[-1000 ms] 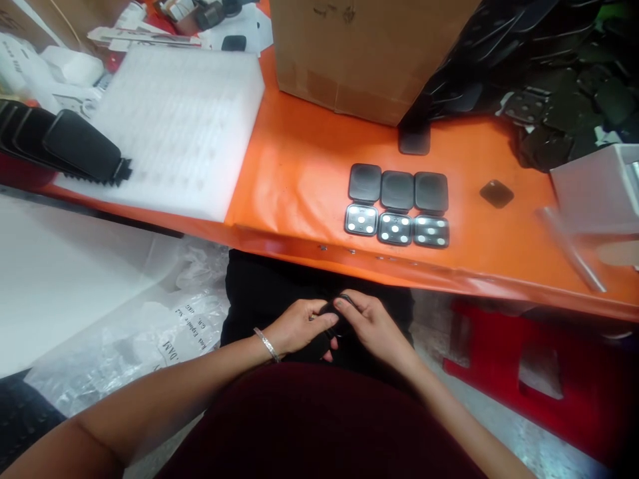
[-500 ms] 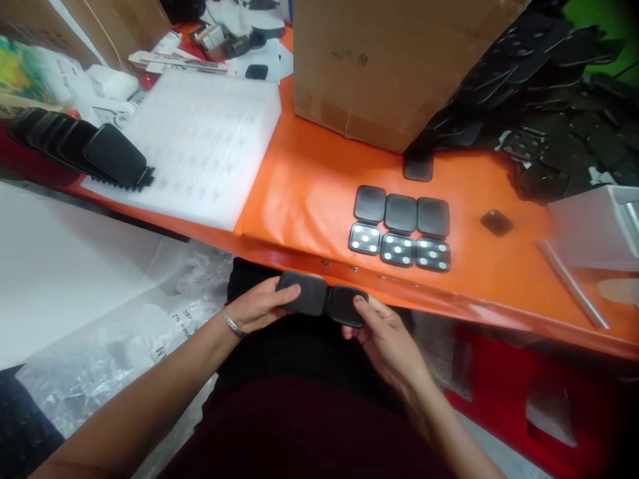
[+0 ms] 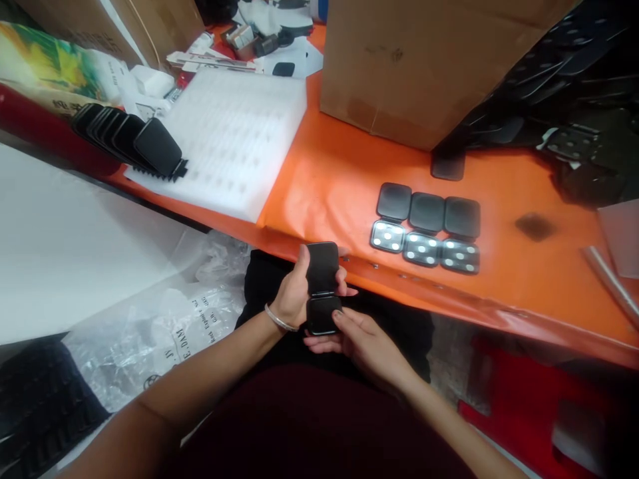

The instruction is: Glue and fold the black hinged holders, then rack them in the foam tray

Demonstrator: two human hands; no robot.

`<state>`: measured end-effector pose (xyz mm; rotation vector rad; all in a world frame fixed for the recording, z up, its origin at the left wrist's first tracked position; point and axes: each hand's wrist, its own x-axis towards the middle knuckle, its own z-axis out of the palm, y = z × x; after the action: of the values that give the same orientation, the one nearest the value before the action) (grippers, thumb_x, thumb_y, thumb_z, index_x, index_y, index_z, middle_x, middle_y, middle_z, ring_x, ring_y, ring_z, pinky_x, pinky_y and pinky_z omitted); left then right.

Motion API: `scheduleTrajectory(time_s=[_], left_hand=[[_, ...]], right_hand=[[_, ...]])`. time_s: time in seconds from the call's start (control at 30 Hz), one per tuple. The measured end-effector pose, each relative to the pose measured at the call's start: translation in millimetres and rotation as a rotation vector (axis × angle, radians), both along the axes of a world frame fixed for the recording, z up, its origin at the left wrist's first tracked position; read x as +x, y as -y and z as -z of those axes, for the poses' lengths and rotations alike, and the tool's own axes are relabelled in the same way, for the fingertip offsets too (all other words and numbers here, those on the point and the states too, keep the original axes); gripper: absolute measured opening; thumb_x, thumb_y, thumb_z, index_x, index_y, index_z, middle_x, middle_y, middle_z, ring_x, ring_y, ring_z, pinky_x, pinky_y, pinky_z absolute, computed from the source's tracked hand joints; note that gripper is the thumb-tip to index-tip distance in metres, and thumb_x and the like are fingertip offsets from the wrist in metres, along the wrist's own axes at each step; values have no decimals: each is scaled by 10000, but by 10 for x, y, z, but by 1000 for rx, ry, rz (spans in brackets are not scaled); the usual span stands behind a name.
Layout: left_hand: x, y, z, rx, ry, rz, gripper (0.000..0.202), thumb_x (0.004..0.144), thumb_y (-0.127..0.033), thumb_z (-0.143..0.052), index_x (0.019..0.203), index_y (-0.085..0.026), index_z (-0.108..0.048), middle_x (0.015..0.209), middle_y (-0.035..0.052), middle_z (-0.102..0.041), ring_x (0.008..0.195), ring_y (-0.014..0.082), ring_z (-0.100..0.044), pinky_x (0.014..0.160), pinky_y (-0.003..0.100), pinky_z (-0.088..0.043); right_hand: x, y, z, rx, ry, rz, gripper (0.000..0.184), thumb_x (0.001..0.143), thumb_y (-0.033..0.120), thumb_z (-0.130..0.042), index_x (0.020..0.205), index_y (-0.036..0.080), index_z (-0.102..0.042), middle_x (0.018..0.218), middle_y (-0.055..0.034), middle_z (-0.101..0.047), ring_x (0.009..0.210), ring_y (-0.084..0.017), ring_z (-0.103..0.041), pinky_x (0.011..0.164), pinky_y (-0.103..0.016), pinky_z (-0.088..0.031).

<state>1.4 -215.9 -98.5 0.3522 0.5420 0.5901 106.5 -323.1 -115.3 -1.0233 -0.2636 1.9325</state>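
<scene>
A black hinged case [image 3: 322, 286], opened flat into two square halves one above the other, is held over my lap just below the orange table's front edge [image 3: 319, 199]. My left hand [image 3: 294, 293] grips its upper half from the left side. My right hand [image 3: 349, 336] supports the lower half from beneath, its fingers touching the case's bottom edge. On the table to the right lie three more open black cases [image 3: 426, 229] in a row, their near halves showing white dots.
A white foam tray [image 3: 234, 140] sits at the table's left with a row of closed black cases [image 3: 127, 140] beside it. A cardboard box [image 3: 429, 60] stands behind, black parts pile at the right, and plastic bags [image 3: 164, 326] lie lower left.
The case was shut in both hands in my lap, then opened out sideways, and is now turned upright and lifted nearer the table edge. The view shifted left.
</scene>
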Motion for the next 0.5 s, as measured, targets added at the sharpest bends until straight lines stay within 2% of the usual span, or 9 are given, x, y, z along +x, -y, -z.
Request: scheduleTrajectory(time_s=[0.1,0.23,0.37,0.5], left_hand=[[-18,4,64,-4,-3,71,636,903,-643,-298,1092,-124,-613,702,27,-565,584,126,-564,745,355,-541],[-9,11,94,-95,-15,150,646,881,-677,-301,1037,-135,-617,672,7,-515,545,112,-522,667,315,-543],[7,101,83,-187,10,111,650,869,-696,-295,981,-141,-612,647,-8,-479,511,99,-473,631,296,-536],[23,189,75,-175,12,87,649,865,-702,-294,966,-142,-604,648,-8,-472,499,94,-451,600,285,-530]], right_hand=[[63,-4,-27,91,109,-159,360,876,464,-578,945,114,-628,882,-113,-707,757,-180,-692,730,-319,-552],[170,-15,-59,152,167,-309,338,862,457,-594,915,123,-604,855,-99,-711,726,-170,-690,701,-306,-556],[185,44,-35,86,158,-327,361,835,486,-611,879,130,-570,812,-104,-721,675,-184,-699,670,-328,-565],[110,117,-29,15,204,-293,402,798,526,-628,809,129,-566,699,-98,-718,613,-192,-696,631,-322,-563]])
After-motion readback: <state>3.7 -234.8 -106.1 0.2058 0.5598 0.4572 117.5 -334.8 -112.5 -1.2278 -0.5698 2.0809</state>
